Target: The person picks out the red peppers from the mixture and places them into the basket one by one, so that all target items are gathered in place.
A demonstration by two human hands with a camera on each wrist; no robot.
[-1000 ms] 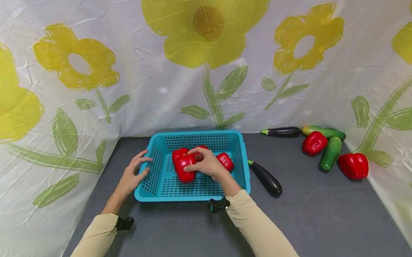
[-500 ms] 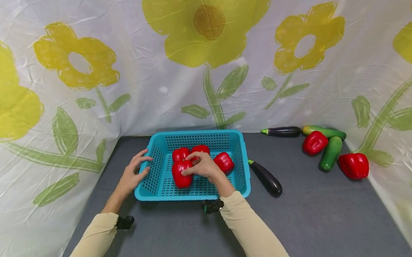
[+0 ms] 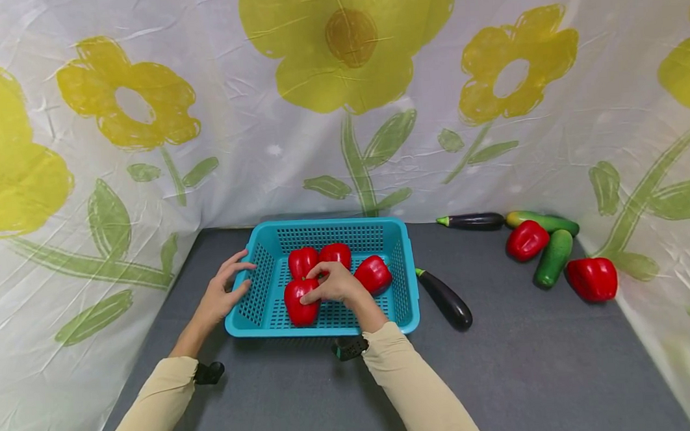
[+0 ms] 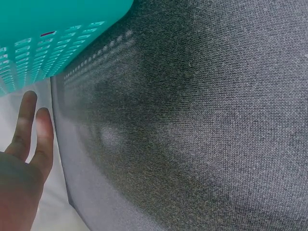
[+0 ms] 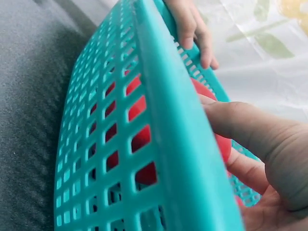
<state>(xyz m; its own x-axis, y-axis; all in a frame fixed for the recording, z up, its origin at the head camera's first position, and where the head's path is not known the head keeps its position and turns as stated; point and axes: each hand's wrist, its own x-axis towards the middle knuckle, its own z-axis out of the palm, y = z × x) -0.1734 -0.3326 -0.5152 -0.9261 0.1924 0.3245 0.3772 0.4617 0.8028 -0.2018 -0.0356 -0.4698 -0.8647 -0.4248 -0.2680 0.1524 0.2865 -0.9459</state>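
Observation:
A blue plastic basket point(image 3: 321, 328) with slotted walls stands on the table. My right hand point(image 3: 341, 286) reaches into it and holds a red bell pepper point(image 3: 298, 310) near the front wall, thumb on one side and fingers on the other. Three more peppers lie in the basket: a rear-left red pepper point(image 3: 303, 260), a rear-middle red pepper point(image 3: 336, 253) and a right-hand red pepper point(image 3: 374, 275). My left hand point(image 3: 220, 297) rests at the left rim with its fingers spread and fairly straight. In the right wrist view the basket wall partly hides the held pepper.
Right of the basket lies an eggplant point(image 3: 446, 300), its stem close to the wall. Farther right, another eggplant point(image 3: 477, 221), a yellow-green cucumber point(image 3: 547, 222), a green cucumber point(image 3: 553, 260) and two red peppers point(image 3: 592, 279) lie on the grey table point(image 3: 540, 368). A flowered cloth hangs behind.
My right hand has moved the held pepper forward-left, toward me, away from the rear peppers. The right-hand pepper has shifted slightly left. My left hand has stayed at the rim.

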